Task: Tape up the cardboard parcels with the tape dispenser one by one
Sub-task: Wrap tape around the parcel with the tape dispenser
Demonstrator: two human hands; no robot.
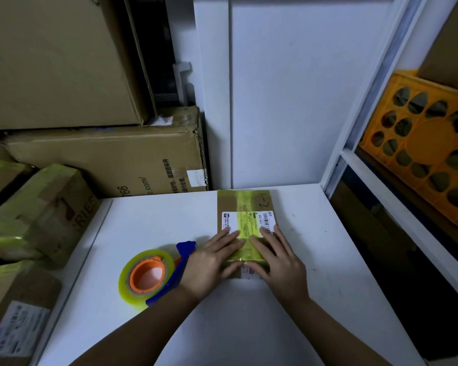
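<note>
1. Surroundings, left side: large cardboard cartons (103, 159) are stacked against the wall beyond the counter (328, 260). Nearer the viewer, several smaller parcels wrapped in yellowish tape (37, 210) sit off the counter's left edge.
2. Surroundings, right side: a white shelf frame (365, 107) stands beside the counter. An orange plastic crate (421, 146) with rounded cut-outs rests on the shelf, with a brown carton above it.
3. Tape dispenser (167, 273): it lies on the counter just left of the left hand. It has a blue handle, an orange hub and a roll of clear yellowish tape. The left wrist partly covers the handle. Neither hand holds it.
4. Cardboard parcel (246, 220): a small flat box lies on the counter near the back wall, right of centre. A strip of yellowish tape (245, 207) runs lengthwise across its top and over a white shipping label (265, 220). Handwritten marks are visible near the far right corner.
5. Left hand (212, 262): it lies palm down on the near left part of the parcel. The fingers are straight and spread, pressing on the top, with the thumb along the near edge.
6. Right hand (278, 260): it lies palm down on the near right part of the parcel. The fingers are extended toward the label, flat against the surface.
7. Both forearms enter from the bottom edge and converge on the parcel. The hands sit on either side of the tape strip.
</note>
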